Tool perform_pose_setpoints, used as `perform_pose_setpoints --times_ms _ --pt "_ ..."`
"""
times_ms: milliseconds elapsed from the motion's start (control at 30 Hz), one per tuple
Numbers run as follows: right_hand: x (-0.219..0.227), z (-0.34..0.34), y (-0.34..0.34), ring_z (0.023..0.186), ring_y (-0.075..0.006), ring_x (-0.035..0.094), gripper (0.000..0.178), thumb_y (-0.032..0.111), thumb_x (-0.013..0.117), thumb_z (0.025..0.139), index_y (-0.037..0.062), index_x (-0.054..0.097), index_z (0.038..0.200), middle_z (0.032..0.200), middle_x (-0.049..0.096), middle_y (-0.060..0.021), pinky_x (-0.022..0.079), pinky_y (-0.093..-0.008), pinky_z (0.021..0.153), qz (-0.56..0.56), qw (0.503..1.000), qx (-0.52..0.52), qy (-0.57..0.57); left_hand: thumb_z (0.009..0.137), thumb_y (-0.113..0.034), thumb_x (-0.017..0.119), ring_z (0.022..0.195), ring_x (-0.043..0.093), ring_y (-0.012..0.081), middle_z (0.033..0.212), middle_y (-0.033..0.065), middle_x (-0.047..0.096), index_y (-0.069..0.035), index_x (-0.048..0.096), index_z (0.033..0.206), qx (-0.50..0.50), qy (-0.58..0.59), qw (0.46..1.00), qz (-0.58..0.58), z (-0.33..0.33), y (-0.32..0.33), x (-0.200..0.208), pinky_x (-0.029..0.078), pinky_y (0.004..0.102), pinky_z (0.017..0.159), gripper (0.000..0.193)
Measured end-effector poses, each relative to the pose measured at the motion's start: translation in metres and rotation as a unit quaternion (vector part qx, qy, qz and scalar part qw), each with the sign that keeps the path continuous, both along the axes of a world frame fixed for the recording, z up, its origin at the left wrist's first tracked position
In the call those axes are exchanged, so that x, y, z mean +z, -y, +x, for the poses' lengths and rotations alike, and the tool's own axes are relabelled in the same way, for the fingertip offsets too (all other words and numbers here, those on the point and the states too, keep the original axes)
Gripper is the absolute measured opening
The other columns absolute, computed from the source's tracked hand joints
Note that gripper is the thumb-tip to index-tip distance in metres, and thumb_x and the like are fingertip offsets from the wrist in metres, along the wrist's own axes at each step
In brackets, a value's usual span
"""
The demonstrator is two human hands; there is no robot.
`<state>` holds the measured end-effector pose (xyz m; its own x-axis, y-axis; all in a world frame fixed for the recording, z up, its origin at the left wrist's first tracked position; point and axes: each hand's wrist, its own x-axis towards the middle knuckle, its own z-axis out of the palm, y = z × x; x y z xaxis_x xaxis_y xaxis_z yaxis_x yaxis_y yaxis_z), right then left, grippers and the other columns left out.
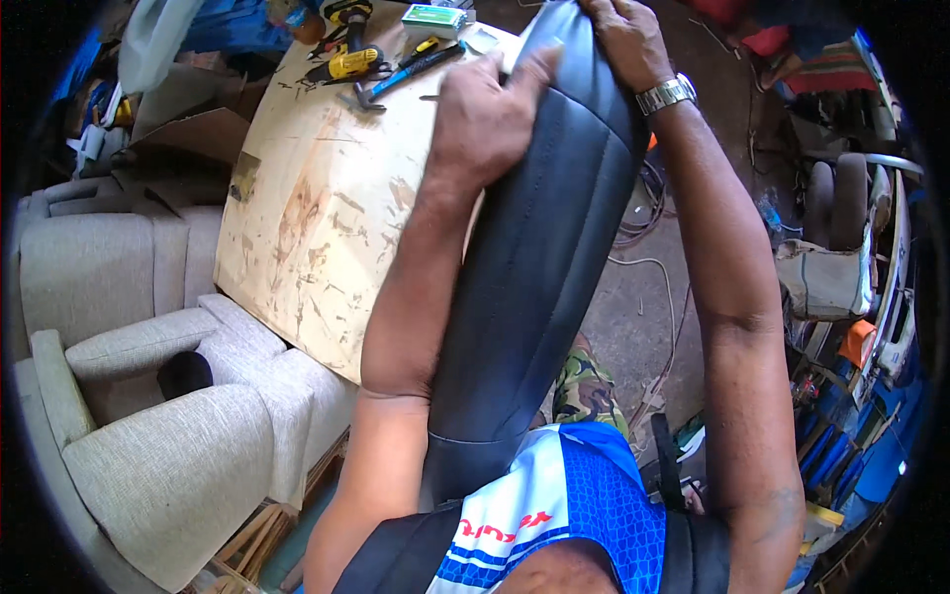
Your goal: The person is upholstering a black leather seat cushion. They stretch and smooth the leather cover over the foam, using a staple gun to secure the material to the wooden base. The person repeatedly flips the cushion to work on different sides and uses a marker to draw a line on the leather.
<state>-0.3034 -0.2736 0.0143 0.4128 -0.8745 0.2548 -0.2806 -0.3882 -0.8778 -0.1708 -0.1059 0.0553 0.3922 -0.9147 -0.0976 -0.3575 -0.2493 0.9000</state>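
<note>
A long black padded piece (pixel 539 238), leather-like with stitched seams, stretches from my torso to the top of the view, resting along the table's right edge. My left hand (pixel 485 119) is closed at its left edge near the far end, thumb pressed on the black cover and fingers curled. My right hand (pixel 625 45) grips the far end from the right side, wearing a metal wristwatch (pixel 667 94). The fingertips of the right hand are partly cut off by the frame's upper edge. What lies under the far end is hidden.
A worn wooden table (pixel 317 218) carries a yellow-black cordless drill (pixel 351 61), a blue-handled hammer (pixel 401 77) and a green-white box (pixel 435 18). Grey upholstered seats (pixel 168 475) stand at left. A cable (pixel 665 282) lies on the floor at right, near cluttered shelving.
</note>
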Motion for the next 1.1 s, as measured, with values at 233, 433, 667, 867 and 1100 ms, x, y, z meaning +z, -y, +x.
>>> perform_pose_setpoints --times_ms 233,433,667,867,1100 --pt "0.025 0.006 0.026 0.079 -0.0326 0.066 0.041 0.034 0.057 0.099 -0.0041 0.069 0.089 0.082 0.069 -0.0237 0.05 -0.0448 0.077 -0.12 0.976 0.046 -0.176 0.098 -0.004 0.053 0.089 0.069 0.0251 0.099 0.0172 0.073 0.003 0.07 0.106 -0.041 0.093 0.954 -0.284 0.013 0.027 -0.055 0.052 0.0346 0.078 0.021" --pt "0.035 0.038 0.003 0.085 -0.0433 0.065 0.04 0.031 0.054 0.1 -0.0028 0.063 0.08 0.081 0.066 -0.0251 0.051 -0.0493 0.076 -0.29 0.92 0.05 -0.258 0.1 -0.013 0.051 0.109 0.066 0.0216 0.115 0.0115 0.072 0.0 0.069 0.117 -0.036 0.024 0.985 -0.168 0.045 0.019 -0.06 0.049 0.0319 0.095 0.028" --pt "0.001 0.038 0.014 0.083 -0.0367 0.064 0.03 0.022 0.051 0.101 -0.0009 0.063 0.086 0.083 0.065 -0.0217 0.05 -0.0446 0.071 -0.235 0.965 0.009 -0.118 0.099 -0.007 0.054 0.091 0.07 0.024 0.102 0.0155 0.074 0.004 0.069 0.111 -0.074 0.324 0.916 -0.224 0.033 0.019 -0.052 0.053 0.0347 0.081 0.022" --pt "0.03 -0.01 -0.07 0.081 -0.0329 0.069 0.022 0.019 0.061 0.092 0.007 0.072 0.107 0.094 0.071 -0.0198 0.053 -0.0428 0.076 -0.366 0.912 -0.043 -0.178 0.097 -0.012 0.056 0.077 0.068 0.0362 0.09 0.0213 0.071 -0.002 0.073 0.104 -0.029 0.39 0.86 -0.327 0.029 0.03 -0.075 0.052 0.0436 0.07 0.021" --pt "0.027 -0.122 -0.406 0.147 -0.0255 0.035 0.046 0.043 0.044 0.103 0.0177 0.056 0.139 0.154 0.045 -0.0096 0.005 -0.0633 0.121 -0.095 0.92 0.378 -0.046 0.105 -0.027 0.056 0.085 0.061 0.0119 0.096 0.0063 0.072 0.006 0.071 0.111 0.004 -0.062 0.971 -0.231 0.046 0.036 -0.079 0.049 0.0291 0.079 0.037"
